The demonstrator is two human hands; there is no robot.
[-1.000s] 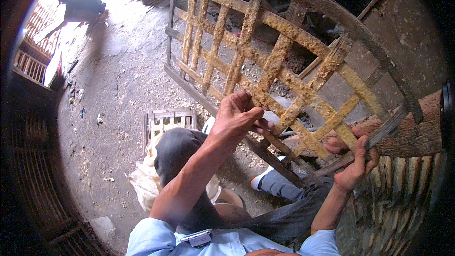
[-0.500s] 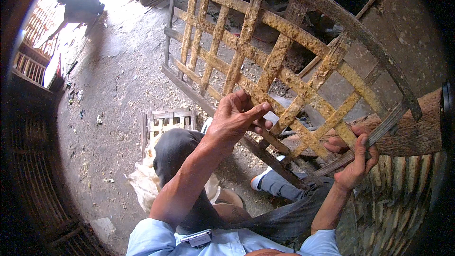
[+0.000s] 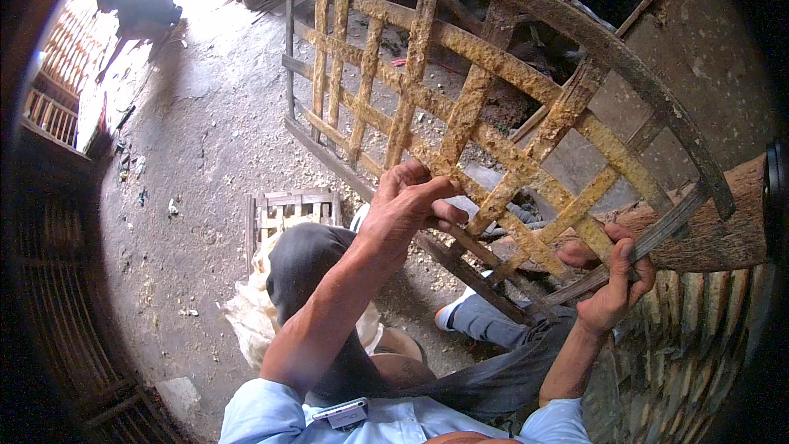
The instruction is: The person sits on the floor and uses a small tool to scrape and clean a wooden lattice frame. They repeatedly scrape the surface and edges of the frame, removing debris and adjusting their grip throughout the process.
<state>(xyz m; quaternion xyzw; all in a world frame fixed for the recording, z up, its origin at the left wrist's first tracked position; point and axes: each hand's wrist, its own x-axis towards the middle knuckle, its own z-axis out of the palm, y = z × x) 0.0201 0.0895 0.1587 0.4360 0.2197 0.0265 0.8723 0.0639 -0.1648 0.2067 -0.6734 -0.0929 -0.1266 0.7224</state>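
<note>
A large wooden lattice frame (image 3: 460, 127) is held up at a tilt in front of me. Its crossed slats are coated with a rough yellow crust, and a curved dark bar forms the upper edge. My left hand (image 3: 411, 210) is closed at the lower middle slats, thumb and fingers bent against the lattice; whether a small bit lies between the fingertips is hidden. At the lower right corner my right hand (image 3: 612, 279) grips the edge bar, thumb in front and some fingers showing behind the slats.
A thick log (image 3: 715, 222) lies behind the frame's right corner. Stacked slatted pieces (image 3: 690, 345) fill the lower right. Pale plastic sheeting (image 3: 251, 325) and a small wooden grid (image 3: 292, 205) are by my knee. Another person (image 3: 140, 16) bends over at the far left.
The lattice frame has shifted slightly left at its far end. My left thumb has drawn in toward the fingers, while the right hand keeps its grip.
</note>
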